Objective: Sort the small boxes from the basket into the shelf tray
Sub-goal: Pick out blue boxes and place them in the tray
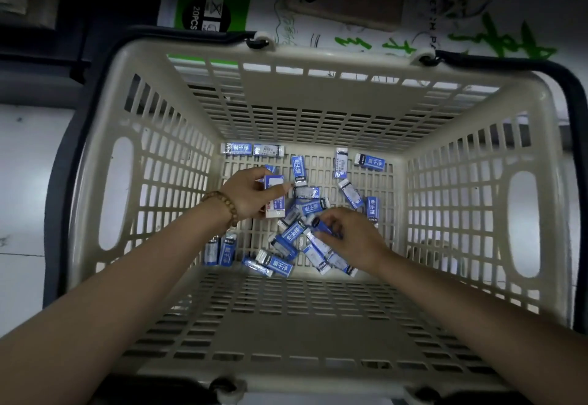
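Down on the basket (152, 64) floor, your left grip (248, 196) clasps a stack (275, 189) of boxes, probably to carry several at once; just right of it, your right grip (353, 236) pinches one more box (323, 225) off the pile (280, 266) beneath. No tray shows.

left hand (251, 196): bare, bracelet (226, 208) at the wrist
bracelet: single strand, round brown wood-look beads
right hand (354, 239): bare
forearms: bare to frame edge

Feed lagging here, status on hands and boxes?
Left hand holds stacked boxes. Right hand pinches one box in basket. Shelf tray out of view.
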